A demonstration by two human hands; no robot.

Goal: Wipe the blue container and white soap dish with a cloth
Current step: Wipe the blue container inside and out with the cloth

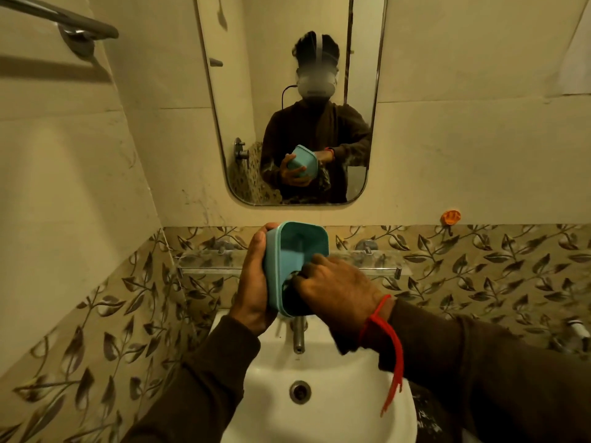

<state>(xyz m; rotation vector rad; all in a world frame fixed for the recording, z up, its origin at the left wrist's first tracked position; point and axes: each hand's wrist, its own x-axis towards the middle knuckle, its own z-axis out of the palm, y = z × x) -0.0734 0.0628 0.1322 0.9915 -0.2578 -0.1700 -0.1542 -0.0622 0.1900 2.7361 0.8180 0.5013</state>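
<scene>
Container (300,251): held over the sink (335,394), left hand (252,282) fingers wrapped around its side, open mouth facing the wearer. Right hand (332,282): fingers bunched on a dark cloth (292,294) inside its lower end. Interior wipe apparently under way; soap dish not in view, judged still to do.

Dim, warm yellow light washes the whole view. The towel bar (68,22) throws a soft dark shadow onto the wall just beneath it. Lines bow outward towards the edges, far from the mirror (287,100), and the reflected face there is blurred. Dark sleeves lose detail.
</scene>
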